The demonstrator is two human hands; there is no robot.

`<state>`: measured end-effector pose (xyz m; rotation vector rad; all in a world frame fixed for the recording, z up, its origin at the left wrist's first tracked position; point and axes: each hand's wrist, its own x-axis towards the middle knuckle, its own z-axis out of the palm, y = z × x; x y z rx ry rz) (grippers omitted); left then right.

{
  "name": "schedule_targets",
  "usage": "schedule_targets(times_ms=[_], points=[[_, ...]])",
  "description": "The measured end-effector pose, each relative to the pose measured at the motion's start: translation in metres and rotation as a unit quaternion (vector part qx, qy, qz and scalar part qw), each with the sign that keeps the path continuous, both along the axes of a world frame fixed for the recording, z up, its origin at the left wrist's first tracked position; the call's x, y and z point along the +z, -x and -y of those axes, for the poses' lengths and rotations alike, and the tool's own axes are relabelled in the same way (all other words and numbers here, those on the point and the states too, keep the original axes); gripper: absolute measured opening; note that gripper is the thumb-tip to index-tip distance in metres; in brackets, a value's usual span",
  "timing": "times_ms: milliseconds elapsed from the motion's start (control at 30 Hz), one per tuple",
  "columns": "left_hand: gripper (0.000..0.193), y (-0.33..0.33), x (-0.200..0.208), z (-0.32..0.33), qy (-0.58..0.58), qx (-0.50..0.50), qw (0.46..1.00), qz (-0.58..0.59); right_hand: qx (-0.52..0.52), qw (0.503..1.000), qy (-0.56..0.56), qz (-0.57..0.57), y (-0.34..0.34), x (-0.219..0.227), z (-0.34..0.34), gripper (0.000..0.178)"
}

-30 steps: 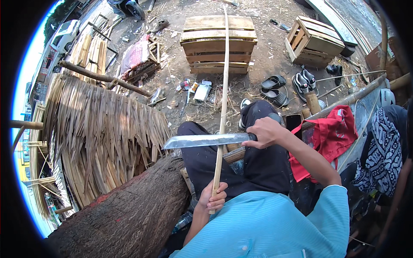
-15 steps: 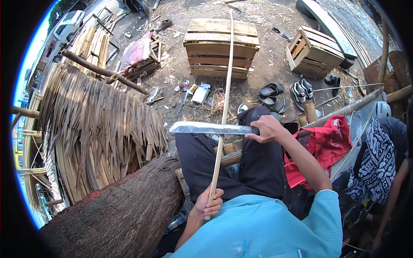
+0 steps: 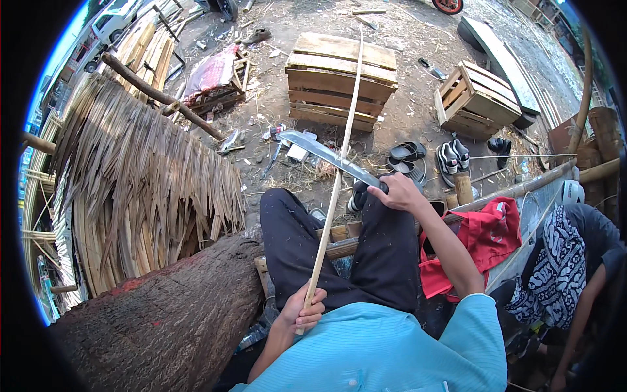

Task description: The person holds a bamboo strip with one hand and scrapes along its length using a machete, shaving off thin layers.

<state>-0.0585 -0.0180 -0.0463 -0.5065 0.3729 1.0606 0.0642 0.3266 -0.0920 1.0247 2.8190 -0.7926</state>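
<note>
Fingers wrapped round its near end, my left hand (image 3: 304,308) holds a long pale strip of split bamboo (image 3: 332,215) close to my belly. The strip runs away from me between my knees and over a wooden crate (image 3: 341,81). My right hand (image 3: 396,193) grips the dark handle of a machete (image 3: 320,151) above my right knee. Its broad blade points to the far left and crosses the strip, with the edge at or very near the bamboo. Whether it cuts in cannot be made out. Small pale flecks lie on my dark trousers (image 3: 287,235).
A thick log (image 3: 163,313) and a dry-leaf thatch panel (image 3: 144,163) are on my left. At right lie a red cloth (image 3: 480,238), sandals (image 3: 408,157) and shoes (image 3: 450,157). Another person (image 3: 568,261) is close at the right edge. A second crate (image 3: 480,98) stands beyond.
The machete has swung from nearly level to a slant, its tip now farther away from me. My left hand still holds the bamboo strip. The whole view has shifted slightly.
</note>
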Motion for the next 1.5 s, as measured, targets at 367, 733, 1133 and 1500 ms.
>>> schedule_targets(times_ms=[367,733,1133,1500], points=[[0.052,-0.003,0.003,-0.005,0.011,-0.02,1.0,-0.001,0.009,0.999,-0.026,-0.022,0.004,0.007,-0.012,0.059],[0.052,0.001,-0.001,-0.007,0.01,-0.03,0.999,-0.034,-0.018,0.998,-0.025,-0.054,0.01,-0.01,-0.018,0.057],[0.053,-0.002,-0.003,-0.005,-0.023,-0.008,0.999,0.046,-0.015,0.999,-0.011,-0.045,0.006,-0.021,-0.051,0.056],[0.051,0.003,-0.004,-0.009,-0.013,-0.04,0.999,-0.035,-0.102,0.989,0.1,0.032,0.008,-0.038,-0.068,0.067]])
